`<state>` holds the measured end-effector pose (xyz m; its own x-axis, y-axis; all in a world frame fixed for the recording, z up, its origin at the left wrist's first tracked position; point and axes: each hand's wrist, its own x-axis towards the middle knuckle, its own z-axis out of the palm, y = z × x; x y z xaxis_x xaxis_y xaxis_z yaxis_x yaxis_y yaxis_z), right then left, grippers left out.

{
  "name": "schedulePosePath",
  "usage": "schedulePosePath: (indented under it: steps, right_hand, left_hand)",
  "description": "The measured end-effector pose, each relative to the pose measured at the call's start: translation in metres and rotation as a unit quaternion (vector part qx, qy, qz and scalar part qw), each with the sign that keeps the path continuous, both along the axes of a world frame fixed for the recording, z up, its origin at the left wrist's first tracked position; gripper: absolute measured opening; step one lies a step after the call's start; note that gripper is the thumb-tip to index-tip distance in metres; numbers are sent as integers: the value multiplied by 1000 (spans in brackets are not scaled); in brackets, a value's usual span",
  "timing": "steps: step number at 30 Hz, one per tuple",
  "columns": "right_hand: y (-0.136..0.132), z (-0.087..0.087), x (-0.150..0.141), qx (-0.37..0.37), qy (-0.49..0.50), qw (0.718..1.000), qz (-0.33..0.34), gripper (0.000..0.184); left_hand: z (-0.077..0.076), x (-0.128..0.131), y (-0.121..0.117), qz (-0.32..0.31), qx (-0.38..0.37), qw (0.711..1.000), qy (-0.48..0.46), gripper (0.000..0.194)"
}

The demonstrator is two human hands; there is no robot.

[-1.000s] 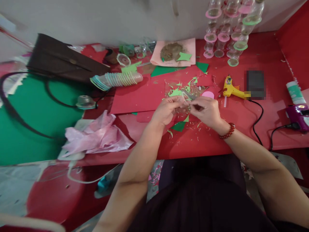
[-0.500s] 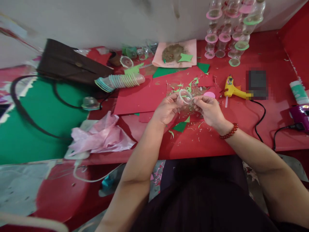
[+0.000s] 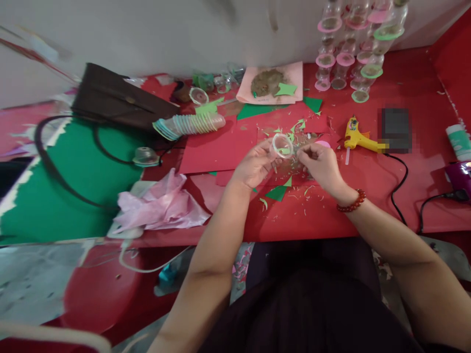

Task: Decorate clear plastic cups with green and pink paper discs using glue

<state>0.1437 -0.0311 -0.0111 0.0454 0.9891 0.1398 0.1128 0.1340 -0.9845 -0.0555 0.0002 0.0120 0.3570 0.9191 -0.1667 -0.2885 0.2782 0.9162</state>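
Over red paper (image 3: 210, 150), the left hand (image 3: 253, 167) grips a clear, pale-rimmed cup (image 3: 282, 145), right hand (image 3: 321, 164) apparently pinched nearby.

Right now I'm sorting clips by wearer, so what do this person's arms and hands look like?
The left hand and right hand are ungloved, and both forearms are bare of sleeves. A glossy, reddish-brown bracelet of round beads circles the right wrist; none shows on the left.
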Motion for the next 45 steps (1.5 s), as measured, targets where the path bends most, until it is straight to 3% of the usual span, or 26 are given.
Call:
schedulePosePath:
  steps: [2, 6, 10, 14, 19, 25, 28, 30, 33, 36, 41, 45]
  right_hand:
    - [-4, 2, -3, 43, -66, 997, -19, 7]
    - [-8, 3, -3, 60, -150, 987, 1, 20]
    - [-8, 2, -2, 58, -162, 985, 24, 24]
    - [-8, 4, -1, 88, -153, 984, 3, 19]
    - [-10, 10, 5, 83, -159, 983, -40, 31]
    - [-5, 10, 10, 125, -135, 981, -70, 5]
    - [-3, 9, 12, 84, -131, 986, -54, 24]
    - [-3, 9, 11, 91, -138, 985, -54, 26]
    - [-3, 9, 10, 134, -133, 980, -61, 12]
    - [-4, 8, 10, 125, -144, 980, -54, 18]
    - [-7, 3, 6, 195, -155, 968, -41, 9]
    - [-9, -2, 1, 211, -185, 960, -17, 10]
  left_hand:
    - [-2, 1, 2, 19, -9, 1000, -13, 23]
    - [-7, -1, 6, 36, -30, 998, -50, 34]
    - [-9, -1, 7, 37, -57, 996, -61, 40]
    - [-7, 2, 6, 40, -88, 994, -55, 35]
    - [-5, 5, 4, 27, -104, 992, -62, 29]
    - [-7, 10, 6, 64, -155, 983, -69, 23]
    - [-6, 15, 5, 71, -172, 980, -70, 21]
    - [-5, 16, 3, 56, -161, 983, -74, 21]
    - [-5, 17, 0, 24, -125, 988, -90, 20]
    - [-7, 17, -3, -4, -92, 991, -101, 18]
    - [-7, 20, -7, -4, -36, 989, -143, 18]
    - [-5, 24, -11, -16, -13, 988, -151, 31]
